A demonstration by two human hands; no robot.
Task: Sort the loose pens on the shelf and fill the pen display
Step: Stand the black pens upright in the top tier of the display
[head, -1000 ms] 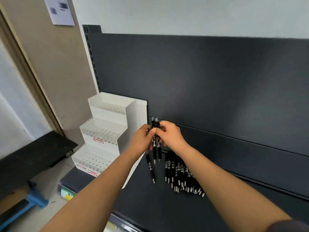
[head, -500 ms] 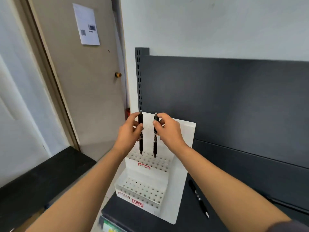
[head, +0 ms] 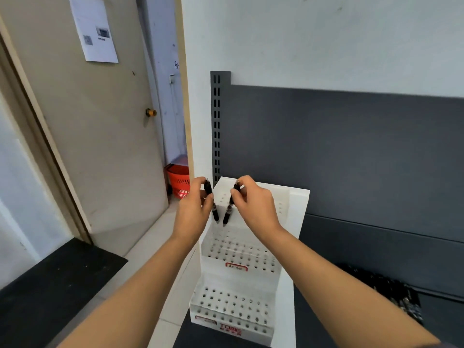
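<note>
**Pen Display Loading: Both Hands at the Top Tier**

We see the left hand (head: 194, 212) at the centre of the frame, its thumb and fingers pinching the upper barrel of a black pen (head: 215, 214). The right hand (head: 253, 204), just beside it, pinches a second black pen (head: 228, 213) in the same manner. Both pens are tilted with their tips down. The tips lean toward each other, near but apart, and form a narrow V.

The white pen display (head: 297, 222) stands below the hands, at the centre and lower centre of the frame, on the left end of the dark shelf (head: 310, 331). It has three stepped tiers, each drilled with rows of holes. Every hole we can see on the middle and bottom tiers holds nothing. The pen tips sit over the top tier; we cannot tell whether either tip has entered a hole. A red-bordered label (head: 236, 268) marks the front of the middle tier, and red lettering (head: 231, 332) marks the bottom front.

The pile of loose pens (head: 391, 290) lies on the shelf at the lower right of the frame, well apart from the display and partly hidden by the right forearm.

A dark back panel (head: 351, 146) rises behind the shelf. At the left of the frame, a door (head: 100, 146) carries a paper notice (head: 96, 31). An orange basket (head: 179, 180) sits on the floor beyond the door.
</note>
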